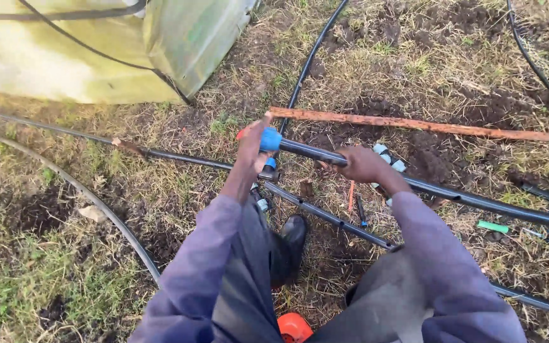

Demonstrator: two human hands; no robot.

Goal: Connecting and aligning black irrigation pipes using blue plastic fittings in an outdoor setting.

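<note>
The black pipe (312, 152) lay across our knees above the grass (27, 279); our right hand (363, 164) gripped it, our left hand (252, 147) closed on its blue fitting (271, 139), probably tightening it, which needed a steady counter-twist.

There is just one camera, and it sits on the person's head. It looks down and a little forward at the ground in front of the person. It is close, about as far away as the arms can reach. At the bottom you see the person's own purple sleeves, grey trousers and one black boot (292, 238). The hands (363, 164) are near the middle. Past them, the top of the picture shows grass, dark soil and thin black pipes going far off. In the top left corner is part of a green plastic cover (96, 57). No other camera shares this scene.
</note>
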